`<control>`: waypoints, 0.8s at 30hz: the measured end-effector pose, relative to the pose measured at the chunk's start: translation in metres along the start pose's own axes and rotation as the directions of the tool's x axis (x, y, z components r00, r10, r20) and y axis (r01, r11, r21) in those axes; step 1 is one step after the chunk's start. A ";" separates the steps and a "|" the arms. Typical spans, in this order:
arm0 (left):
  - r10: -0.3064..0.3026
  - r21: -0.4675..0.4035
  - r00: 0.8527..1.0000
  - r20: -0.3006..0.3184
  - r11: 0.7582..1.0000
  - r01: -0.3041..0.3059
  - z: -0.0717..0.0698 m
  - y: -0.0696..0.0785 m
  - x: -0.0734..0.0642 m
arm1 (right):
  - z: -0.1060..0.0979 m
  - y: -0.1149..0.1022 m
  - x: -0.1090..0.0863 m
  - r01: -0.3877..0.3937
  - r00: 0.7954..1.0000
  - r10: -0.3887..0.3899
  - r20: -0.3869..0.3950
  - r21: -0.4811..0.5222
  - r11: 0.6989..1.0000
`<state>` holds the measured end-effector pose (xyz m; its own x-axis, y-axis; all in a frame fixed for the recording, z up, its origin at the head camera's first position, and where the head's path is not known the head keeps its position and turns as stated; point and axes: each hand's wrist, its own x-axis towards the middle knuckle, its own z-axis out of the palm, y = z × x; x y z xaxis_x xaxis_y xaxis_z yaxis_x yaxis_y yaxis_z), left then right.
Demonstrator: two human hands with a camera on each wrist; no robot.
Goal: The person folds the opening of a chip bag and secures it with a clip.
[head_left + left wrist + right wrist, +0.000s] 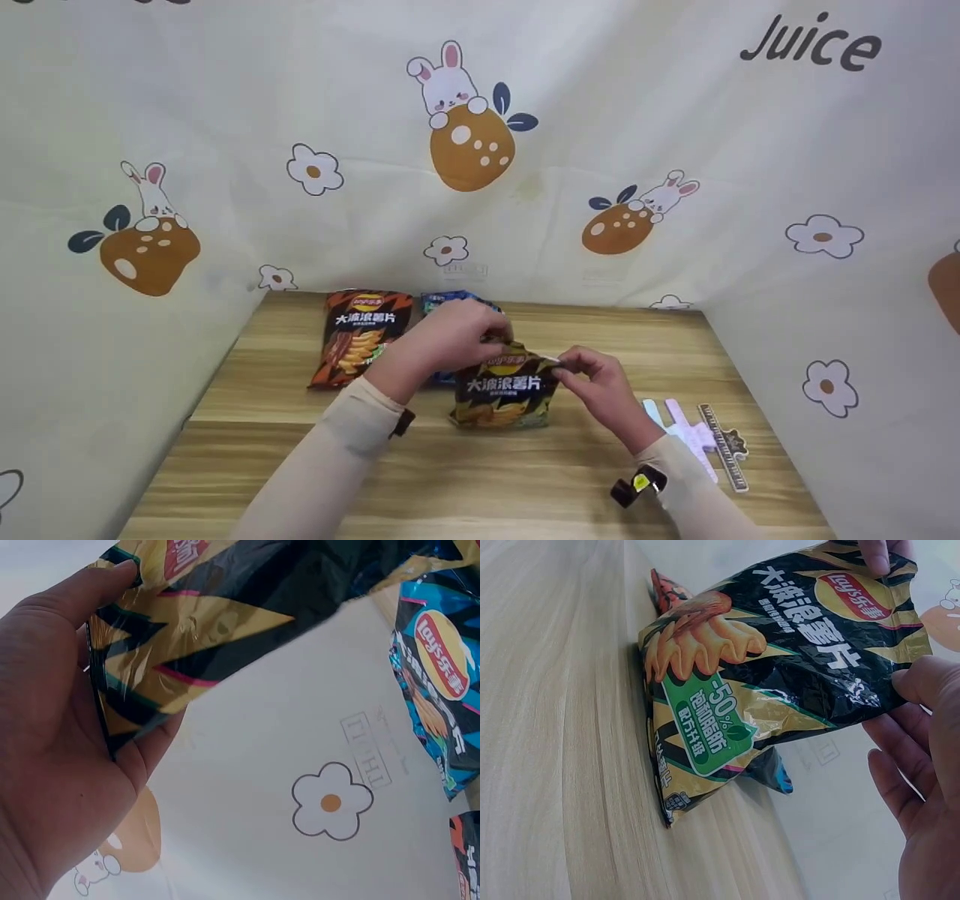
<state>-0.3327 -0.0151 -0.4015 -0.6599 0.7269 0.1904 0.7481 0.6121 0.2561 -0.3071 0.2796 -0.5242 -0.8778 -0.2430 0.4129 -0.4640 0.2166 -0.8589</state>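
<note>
A black-and-gold bag of Lay's potato chips (780, 652) stands upright on the table, its bottom edge against the wood in the right wrist view. At its top left corner my left hand (457, 334) pinches the bag between thumb and fingers. The thumb lies on the gold front in the left wrist view. My right hand (600, 382) pinches the opposite top corner, thumb in front and fingers behind. The top edge of the bag (202, 622) stretches between both hands.
Behind the held bag lies a blue chip bag (439, 675), partly hidden by my left hand. A red-and-black chip bag (364, 337) lies left of it. Beside my right forearm are a pale blue clip (652, 411), a lilac clip (694, 439) and a dark clip (724, 446).
</note>
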 end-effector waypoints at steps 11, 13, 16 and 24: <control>0.020 0.027 0.999 0.034 0.999 -0.021 0.001 0.009 0.011 | -0.002 0.000 -0.001 -0.019 1.000 0.019 0.008 0.002 1.000; 0.037 0.031 0.999 0.022 0.999 -0.038 0.001 0.008 0.011 | -0.002 0.000 -0.001 -0.028 1.000 0.028 0.010 0.007 1.000; 0.056 0.037 0.998 0.002 0.998 -0.056 0.002 0.008 0.010 | -0.002 0.000 -0.001 -0.038 0.999 0.038 0.010 0.009 0.999; 0.080 0.045 0.996 -0.034 0.996 -0.078 0.003 0.007 0.008 | 0.001 0.001 -0.001 -0.019 1.000 0.019 -0.010 -0.001 1.000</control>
<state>-0.3329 -0.0041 -0.4012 -0.6002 0.7621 0.2427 0.7997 0.5668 0.1980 -0.3067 0.2795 -0.5260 -0.8876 -0.2291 0.3997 -0.4474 0.2218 -0.8664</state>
